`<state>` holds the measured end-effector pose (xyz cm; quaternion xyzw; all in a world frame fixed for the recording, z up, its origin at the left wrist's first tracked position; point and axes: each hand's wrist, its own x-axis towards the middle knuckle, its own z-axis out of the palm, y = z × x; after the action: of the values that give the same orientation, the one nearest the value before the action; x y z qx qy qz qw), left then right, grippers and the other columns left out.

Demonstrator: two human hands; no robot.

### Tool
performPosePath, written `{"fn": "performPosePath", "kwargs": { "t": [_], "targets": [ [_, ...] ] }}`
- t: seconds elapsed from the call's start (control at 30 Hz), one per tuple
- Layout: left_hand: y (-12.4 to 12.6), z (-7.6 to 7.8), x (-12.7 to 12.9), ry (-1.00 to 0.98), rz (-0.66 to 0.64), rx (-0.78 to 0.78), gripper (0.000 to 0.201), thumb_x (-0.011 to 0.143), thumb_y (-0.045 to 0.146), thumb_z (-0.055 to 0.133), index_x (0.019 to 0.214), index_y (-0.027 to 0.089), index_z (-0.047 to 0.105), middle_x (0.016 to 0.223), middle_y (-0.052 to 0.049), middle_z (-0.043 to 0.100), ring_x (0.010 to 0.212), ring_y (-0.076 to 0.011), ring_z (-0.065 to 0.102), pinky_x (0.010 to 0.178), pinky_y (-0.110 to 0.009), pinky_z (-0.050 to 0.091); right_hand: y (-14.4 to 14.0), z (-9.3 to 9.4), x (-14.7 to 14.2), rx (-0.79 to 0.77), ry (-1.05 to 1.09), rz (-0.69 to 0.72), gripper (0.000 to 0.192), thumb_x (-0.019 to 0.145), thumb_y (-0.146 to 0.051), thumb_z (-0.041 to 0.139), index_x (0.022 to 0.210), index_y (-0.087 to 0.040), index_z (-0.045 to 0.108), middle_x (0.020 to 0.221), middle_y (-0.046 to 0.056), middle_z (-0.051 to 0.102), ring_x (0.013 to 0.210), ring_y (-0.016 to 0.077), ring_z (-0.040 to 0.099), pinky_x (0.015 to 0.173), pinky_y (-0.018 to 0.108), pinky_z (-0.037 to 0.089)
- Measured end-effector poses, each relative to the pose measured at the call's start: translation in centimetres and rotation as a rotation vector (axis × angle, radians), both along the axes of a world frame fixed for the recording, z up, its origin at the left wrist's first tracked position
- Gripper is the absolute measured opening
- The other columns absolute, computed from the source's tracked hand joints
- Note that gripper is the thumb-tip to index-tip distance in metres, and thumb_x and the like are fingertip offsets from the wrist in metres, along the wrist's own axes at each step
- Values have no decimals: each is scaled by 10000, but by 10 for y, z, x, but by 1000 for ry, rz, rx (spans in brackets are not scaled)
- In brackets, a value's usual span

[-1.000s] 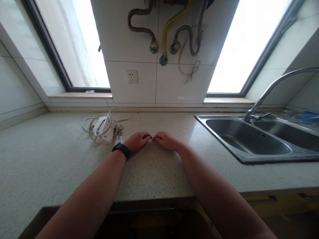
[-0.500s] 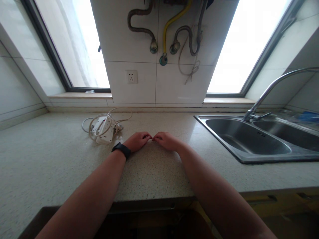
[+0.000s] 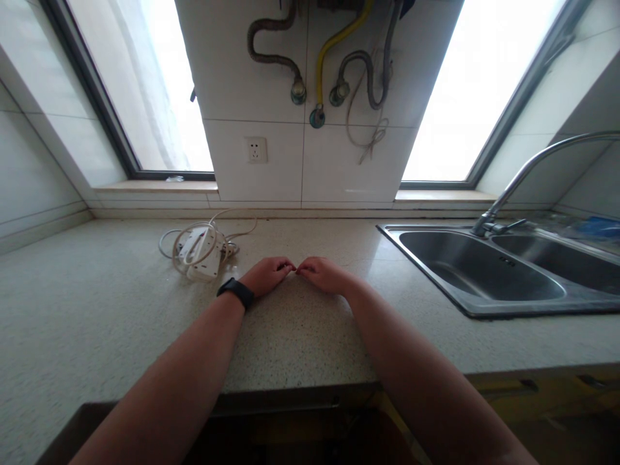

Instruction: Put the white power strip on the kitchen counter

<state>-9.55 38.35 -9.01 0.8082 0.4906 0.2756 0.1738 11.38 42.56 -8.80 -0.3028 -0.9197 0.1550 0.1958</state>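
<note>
Both of my hands rest on the speckled countertop [image 3: 300,342], meeting at the fingertips in front of me. My left hand [image 3: 268,276], with a black watch [image 3: 236,292] on its wrist, is loosely closed, its fingers together and curled. Mirroring it from the right, my right hand [image 3: 322,274] is closed too, fingers together and pointing inward. Nothing shows in either hand, though the undersides of the fingers are hidden. Just left of my left hand lies a white power strip [image 3: 206,263] with its cable coiled loosely over it.
A steel double sink [image 3: 484,265] with a curved faucet [image 3: 520,174] is set into the counter at the right. Behind is a tiled wall with a socket [image 3: 256,150], a yellow gas pipe [image 3: 329,51] and grey hoses, between two windows. Something blue [image 3: 600,227] lies beyond the sink.
</note>
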Motion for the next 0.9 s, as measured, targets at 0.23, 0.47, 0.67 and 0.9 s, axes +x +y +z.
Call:
{"fn": "performPosePath", "kwargs": {
  "t": [0.23,0.47,0.67,0.9],
  "targets": [
    [0,-1,-1,4,0,8,307,920,351,452,1025,197,696,964,-46,724,896,-184,644,807,-287,452,-1,1,-1,5,0,1,245,918,-240,508,1004,-147,719,1001,98,707,949,199,624,841,294,432],
    [1,-2,-1,5,-9,14,306,922,347,449,1031,200,694,970,-48,726,903,-185,645,822,-290,454,-4,5,-1,5,-6,0,235,913,-220,516,1006,-142,717,1010,103,705,955,198,623,848,295,432],
    [0,1,0,12,-8,16,304,919,341,450,1019,196,697,974,-53,726,909,-189,645,817,-293,454,-1,1,-1,7,-10,5,243,915,-232,512,1019,-148,715,1013,98,705,960,196,621,850,294,432],
    [-1,1,0,9,-11,12,308,919,340,450,1035,197,696,978,-54,724,916,-188,642,828,-291,454,-1,0,0,15,2,11,240,914,-231,515,1020,-144,712,1011,99,699,965,190,616,862,294,428]
  ]
}}
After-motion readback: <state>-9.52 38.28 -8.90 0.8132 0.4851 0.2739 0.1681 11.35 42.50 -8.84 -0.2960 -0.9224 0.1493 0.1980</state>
